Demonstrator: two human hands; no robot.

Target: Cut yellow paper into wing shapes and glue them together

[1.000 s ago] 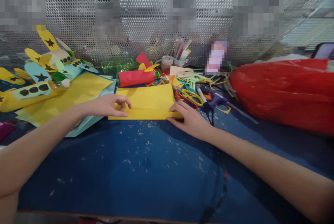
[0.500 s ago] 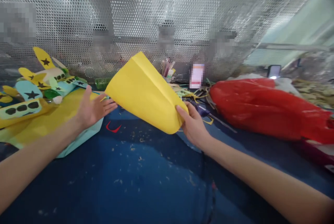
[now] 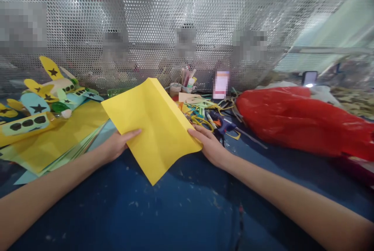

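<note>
A yellow sheet [image 3: 154, 138] is held up by both hands, tilted above the blue desk [image 3: 131, 216], with one corner pointed down toward the near side. Its left edge is pinched by the left hand [image 3: 115, 144], the thumb laid over the surface and the other fingers tucked beneath; how far they reach cannot be told, since they are covered by the paper. The opposite edge is pinched by the right hand [image 3: 213, 147], at the lower end of a narrow creased strip. Piled papers [image 3: 78, 126] are seen to the left and a red plastic bag [image 3: 274, 122] to the right. The sheet can be judged light and thin, able to take a crease but easily bowed or dented. It is best gripped lightly near opposite edges, with hard pressure kept off its middle.
</note>
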